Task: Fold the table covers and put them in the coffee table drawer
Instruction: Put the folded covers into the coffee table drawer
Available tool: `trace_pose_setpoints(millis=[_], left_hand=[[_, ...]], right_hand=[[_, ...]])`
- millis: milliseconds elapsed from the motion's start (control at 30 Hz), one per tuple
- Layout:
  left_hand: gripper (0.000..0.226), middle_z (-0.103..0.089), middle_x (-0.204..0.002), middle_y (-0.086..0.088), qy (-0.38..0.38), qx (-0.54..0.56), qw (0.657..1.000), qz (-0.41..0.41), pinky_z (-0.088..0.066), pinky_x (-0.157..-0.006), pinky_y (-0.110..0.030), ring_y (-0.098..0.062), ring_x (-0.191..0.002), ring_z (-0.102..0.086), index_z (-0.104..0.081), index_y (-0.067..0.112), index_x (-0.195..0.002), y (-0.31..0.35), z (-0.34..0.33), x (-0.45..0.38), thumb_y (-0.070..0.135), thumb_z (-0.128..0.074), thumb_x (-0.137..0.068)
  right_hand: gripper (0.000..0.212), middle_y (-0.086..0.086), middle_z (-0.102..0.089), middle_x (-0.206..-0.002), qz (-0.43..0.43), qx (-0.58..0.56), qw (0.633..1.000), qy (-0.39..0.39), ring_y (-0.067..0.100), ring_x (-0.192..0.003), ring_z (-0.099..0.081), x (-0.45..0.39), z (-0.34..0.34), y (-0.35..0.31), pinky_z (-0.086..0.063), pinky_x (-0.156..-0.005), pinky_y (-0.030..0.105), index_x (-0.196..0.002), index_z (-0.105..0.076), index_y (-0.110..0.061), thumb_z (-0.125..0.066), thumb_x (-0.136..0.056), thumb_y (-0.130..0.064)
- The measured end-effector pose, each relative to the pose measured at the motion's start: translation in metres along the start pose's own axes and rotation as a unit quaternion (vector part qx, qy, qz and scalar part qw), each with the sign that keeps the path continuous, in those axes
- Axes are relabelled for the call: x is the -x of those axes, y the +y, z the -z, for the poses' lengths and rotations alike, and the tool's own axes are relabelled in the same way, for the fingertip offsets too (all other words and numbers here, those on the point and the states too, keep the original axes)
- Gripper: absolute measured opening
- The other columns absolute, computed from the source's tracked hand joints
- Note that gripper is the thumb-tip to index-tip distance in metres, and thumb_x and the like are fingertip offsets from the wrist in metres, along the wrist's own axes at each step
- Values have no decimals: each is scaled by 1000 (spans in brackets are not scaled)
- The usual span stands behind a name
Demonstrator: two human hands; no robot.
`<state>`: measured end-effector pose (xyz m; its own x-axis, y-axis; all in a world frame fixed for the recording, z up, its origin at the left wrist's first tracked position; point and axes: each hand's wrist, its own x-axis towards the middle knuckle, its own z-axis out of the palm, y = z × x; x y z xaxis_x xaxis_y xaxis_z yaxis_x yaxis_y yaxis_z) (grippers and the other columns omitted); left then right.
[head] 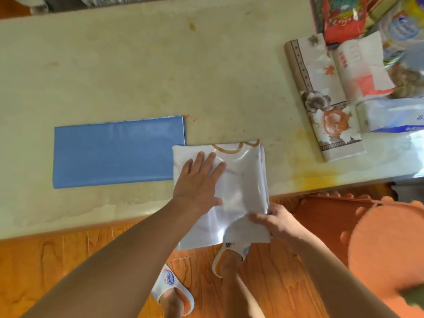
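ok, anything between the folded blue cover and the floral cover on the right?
Head view: the white cover, pressed flat by the left hand, then bare tabletop up to the floral cover. Blue cover abuts the white one.

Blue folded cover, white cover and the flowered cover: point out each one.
Blue folded cover [119,152]: head view, middle of its top face.
White cover [243,180]: head view, bare part between the hands.
Flowered cover [330,120]: head view, on the orange flower.
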<state>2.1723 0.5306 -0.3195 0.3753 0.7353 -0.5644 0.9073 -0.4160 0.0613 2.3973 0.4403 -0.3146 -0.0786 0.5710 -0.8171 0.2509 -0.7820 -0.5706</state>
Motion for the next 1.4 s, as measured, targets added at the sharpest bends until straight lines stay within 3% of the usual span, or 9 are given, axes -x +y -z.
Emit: trace_pose_setpoints(millis=[133,300,433,633,733,967,1133,1200,1400], left_hand=[[101,13,-169,-4,-2,-8,1000,9,-3,-125,-50,-34,-155,13,5,29,-160,5,6,-1,68,-56,-89],[75,-2,-170,4,4,176,984,-24,6,-126,-40,-20,-156,10,-19,32,-160,-12,9,6,55,-53,-97],[39,-56,-144,11,97,645,748,120,-36,-116,-28,-3,-133,-49,-59,31,-140,-41,25,30,27,-59,-101],[36,-74,-107,24,-10,772,604,201,-55,-87,-29,0,-99,-71,-63,43,-119,-48,12,80,65,-44,-98],[81,-63,-133,16,-33,756,623,196,-51,-104,-42,-11,-115,-66,-36,44,-145,-46,10,70,81,-60,-77],[129,-24,-159,-4,-98,569,769,275,-46,-108,-52,-36,-139,-41,1,38,-159,-43,22,36,92,-62,-60],[136,-45,-146,-6,-39,603,732,314,-47,-106,-52,-33,-128,-52,-29,29,-150,-42,24,32,107,-46,-40],[126,-54,-136,-6,25,619,690,376,-46,-105,-53,-33,-121,-56,-40,27,-138,-35,18,25,109,-38,-42],[71,-47,-136,-17,97,504,696,502,-36,-101,-52,-38,-126,-44,-38,23,-133,-7,15,-2,79,-24,-91]], right_hand=[[13,-11,-58,-98,69,176,971,150,6,-76,-62,34,-50,-29,-53,-59,20,-95,-57,-26,-65,-89,-18],[48,-5,-34,-112,107,249,952,141,16,-73,-50,41,-107,-43,-44,-60,32,-133,-42,-7,-53,-87,-10],[68,-3,-28,-135,91,276,945,150,18,-75,-56,46,-115,-37,-54,-61,37,-150,-27,-12,-54,-87,-11],[93,-16,16,-166,102,344,924,130,14,-69,-46,38,-145,-42,-29,-51,20,-160,-2,-23,-57,-86,-17],[107,-3,-22,-164,154,342,924,71,19,-88,-65,21,-163,-47,-45,-69,24,-156,23,-30,-60,-89,-39],[90,-6,0,-167,168,461,870,45,34,-103,-67,4,-151,-64,-55,-84,42,-159,6,-21,-43,-95,-62],[98,-2,9,-169,215,490,844,28,28,-108,-67,8,-139,-72,-55,-84,35,-158,12,-18,-47,-95,-64],[86,-6,-22,-166,322,519,790,45,15,-109,-68,3,-119,-74,-55,-81,27,-155,-25,-15,-54,-91,-65],[40,-4,-58,-115,233,229,929,173,16,-90,-63,-67,-44,-111,-53,-89,39,-130,-58,-20,-67,-93,-33]])
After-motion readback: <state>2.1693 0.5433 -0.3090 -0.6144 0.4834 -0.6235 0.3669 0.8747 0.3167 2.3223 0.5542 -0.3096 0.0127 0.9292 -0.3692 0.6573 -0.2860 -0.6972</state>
